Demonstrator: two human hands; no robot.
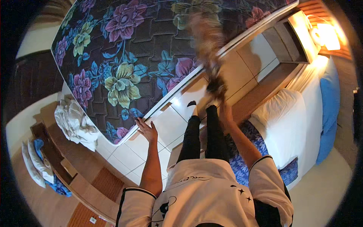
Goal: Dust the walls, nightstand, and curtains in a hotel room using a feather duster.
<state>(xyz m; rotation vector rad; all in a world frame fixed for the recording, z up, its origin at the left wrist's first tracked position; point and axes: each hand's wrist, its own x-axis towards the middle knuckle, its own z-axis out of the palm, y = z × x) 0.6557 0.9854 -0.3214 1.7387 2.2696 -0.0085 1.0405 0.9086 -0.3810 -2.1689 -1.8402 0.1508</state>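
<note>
A dark floral mattress (124,56) with a pale edge lies before me. My left hand (147,131) has its fingers spread at the mattress's near edge, its fingertips at the pale piping; nothing is in it. My right hand (225,112) is lower right of a brown duster-like thing (211,48) that is strongly blurred and reaches over the mattress. The hand seems to be at the blurred thing's dark lower end, but its fingers are too blurred to tell their grip.
A bed with white sheets (286,136), a white pillow (278,107) and blue pillows (329,102) is at the right. A lit lamp (328,36) stands by a nightstand (305,37). Crumpled white linen (74,122) lies at the left, near a shelf (54,147) with folded textiles.
</note>
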